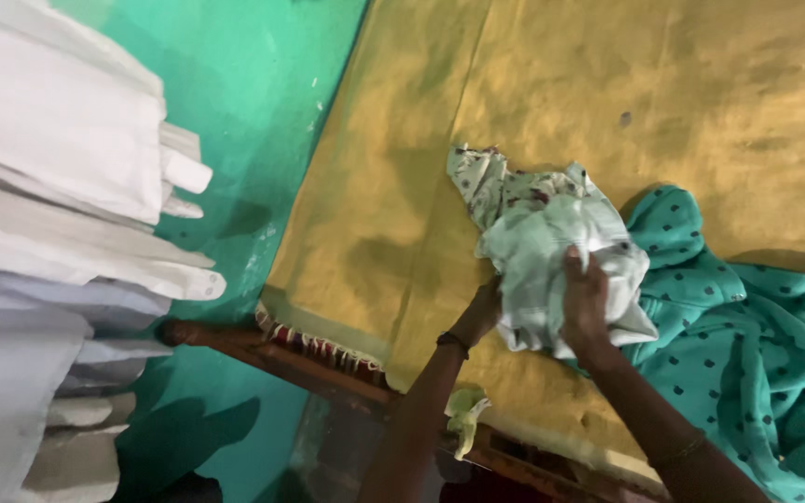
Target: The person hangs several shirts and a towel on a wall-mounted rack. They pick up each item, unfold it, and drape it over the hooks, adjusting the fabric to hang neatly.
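The right hand (586, 303) lies closed over a crumpled pale green cloth (552, 251), fingers gripping its folds. At nine o'clock of it, the left hand (483, 312) tucks under the cloth's edge, its grip hidden. The cloth sits on the yellow bed sheet (402, 214); a teal dotted garment (747, 345) lies at three o'clock. White shirts (58, 186) hang far at nine o'clock.

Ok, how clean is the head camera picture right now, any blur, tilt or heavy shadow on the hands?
Head view: soft all over and tilted; the left hand and right hand on the crumpled pale floral cloth are dark against it, fingers hard to separate. Light is dim and warm, mottled on the mustard-yellow bedsheet; the teal dotted garment throws a shadow beyond it. No glare.
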